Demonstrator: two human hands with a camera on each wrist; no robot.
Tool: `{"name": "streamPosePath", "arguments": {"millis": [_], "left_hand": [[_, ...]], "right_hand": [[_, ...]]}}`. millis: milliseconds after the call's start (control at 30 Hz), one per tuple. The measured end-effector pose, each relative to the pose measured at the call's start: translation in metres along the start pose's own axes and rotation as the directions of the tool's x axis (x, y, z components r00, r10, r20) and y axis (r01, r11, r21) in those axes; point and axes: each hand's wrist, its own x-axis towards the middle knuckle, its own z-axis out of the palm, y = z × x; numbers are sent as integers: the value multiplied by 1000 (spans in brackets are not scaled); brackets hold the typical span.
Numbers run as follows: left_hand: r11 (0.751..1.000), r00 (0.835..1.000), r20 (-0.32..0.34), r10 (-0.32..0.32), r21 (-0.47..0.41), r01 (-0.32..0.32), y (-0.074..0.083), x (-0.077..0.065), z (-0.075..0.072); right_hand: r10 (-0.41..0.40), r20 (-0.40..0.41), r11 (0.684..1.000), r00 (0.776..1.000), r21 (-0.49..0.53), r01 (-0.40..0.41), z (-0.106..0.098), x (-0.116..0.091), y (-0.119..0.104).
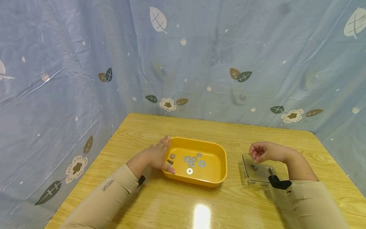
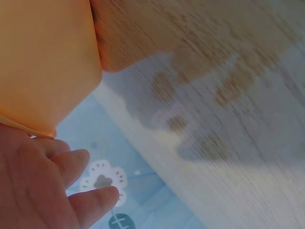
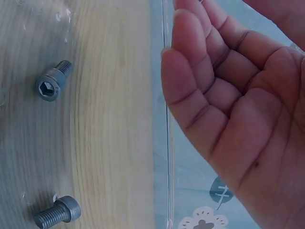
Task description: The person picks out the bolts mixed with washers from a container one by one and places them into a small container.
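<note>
My left hand (image 1: 158,157) rests on the left end of a yellow tray (image 1: 222,159), fingers spread along the outside and thumb over the near rim. The left wrist view shows its fingers (image 2: 76,164) reaching past the rim. Inside the tray lie several flat washers (image 1: 201,163) and a bolt (image 1: 170,162) near the thumb. My right hand (image 1: 267,152) pinches a small silvery piece (image 1: 251,156), mostly hidden by the fingers, over the far left corner of a clear plate (image 1: 261,175). Socket-head bolts (image 3: 50,88) show at the plate in the right wrist view.
The wooden table (image 1: 171,203) carries both tray and plate, the plate to the right of the tray. Blue patterned curtains (image 1: 200,63) stand behind the table and along its left side. A bright light reflection lies near the front.
</note>
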Motion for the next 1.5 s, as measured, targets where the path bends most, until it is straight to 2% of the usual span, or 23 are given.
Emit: {"name": "streamPosePath", "arguments": {"millis": [167,400,667,867,1000,1233,1500], "left_hand": [[1000,1000,-1,-1,7,1,-1,2,1],[1000,1000,-5,0,8,0,-2,0,2],[1000,1000,-9,-2,3,2,0,-2,0],[1000,1000,-11,2,3,-2,-1,0,1],[1000,1000,-13,3,3,-3,-1,0,0],[1000,1000,-12,1,16,-1,0,-1,0],[1000,1000,-4,-5,12,5,3,-2,-2]], "right_hand": [[21,17,1000,1000,20,-22,1,0,-1],[-7,49,999,999,47,5,1,-1,0],[-7,29,999,1000,40,5,2,-1,-2],[-55,5,998,998,-13,55,0,-1,-9],[-89,-40,994,995,-69,86,-5,2,-22],[-124,-103,983,987,-147,108,-8,17,-62],[-173,-57,966,983,-204,158,4,57,-102]]}}
